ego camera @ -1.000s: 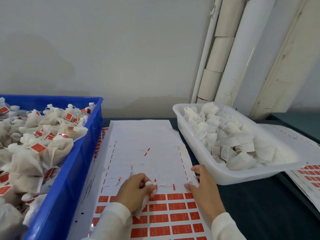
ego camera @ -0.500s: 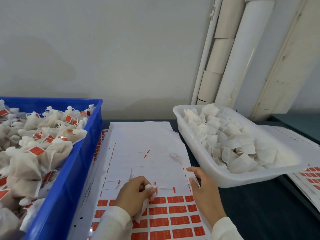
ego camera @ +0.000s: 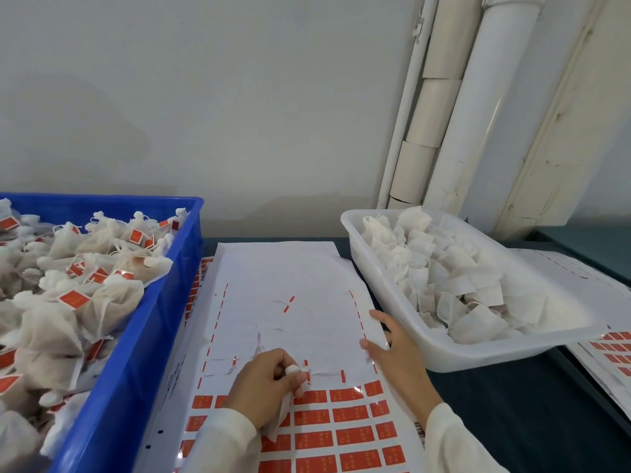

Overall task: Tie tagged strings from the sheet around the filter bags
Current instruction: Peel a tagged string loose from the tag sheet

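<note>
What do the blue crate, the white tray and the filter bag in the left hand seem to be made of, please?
Blue crate: glossy rigid plastic, probably. White tray: smooth, slightly translucent plastic. Filter bag gripped by the left hand: thin, matte, crumpled paper-like mesh, seemingly.

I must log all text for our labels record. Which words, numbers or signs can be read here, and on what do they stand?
None can be read.
Red tags on the sheet: pale print, too blurred.
Tags in the blue crate: too small.
Dark marks on the sheet's left margin: blurred.
</note>
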Tool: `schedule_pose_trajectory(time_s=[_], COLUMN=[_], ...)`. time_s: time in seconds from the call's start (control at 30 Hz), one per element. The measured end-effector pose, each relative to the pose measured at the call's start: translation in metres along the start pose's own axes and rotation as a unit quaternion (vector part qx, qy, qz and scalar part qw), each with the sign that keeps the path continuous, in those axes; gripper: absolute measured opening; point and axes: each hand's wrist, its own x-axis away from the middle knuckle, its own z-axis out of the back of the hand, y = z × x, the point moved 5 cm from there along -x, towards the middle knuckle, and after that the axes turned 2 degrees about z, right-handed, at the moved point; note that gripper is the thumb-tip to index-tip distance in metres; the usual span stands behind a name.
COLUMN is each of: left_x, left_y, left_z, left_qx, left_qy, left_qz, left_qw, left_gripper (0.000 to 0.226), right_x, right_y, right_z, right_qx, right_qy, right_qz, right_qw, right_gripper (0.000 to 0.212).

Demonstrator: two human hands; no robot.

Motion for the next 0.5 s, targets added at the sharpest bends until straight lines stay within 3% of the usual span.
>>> schedule_pose_trajectory(time_s=[0.2,0.37,0.5], left_x=[-0.001,0.002,0.007], left_y=[-0.001,0.001,0.008], left_z=[-0.001,0.000,0.001], left_qx=[-0.003,0.009,0.027], left_qy=[0.004,0.009,-0.003], left_qz=[0.001,-0.017,-0.040], left_qw=[1.000,1.000,0.999], left_gripper=[0.013,0.016,0.016], right_x=[0.015,0.025,0.026], right_y=[0.012,0.022,0.018], right_z=[0.005,0.012,0.012], right_qx=[-0.078,-0.117,-0.121], right_qy=[-0.047,-0.051,-0.090], right_qz=[-0.006,-0.044,-0.044], right_qw=[0.996,0.991,0.988], right_gripper=[0.067,0.035,0.028])
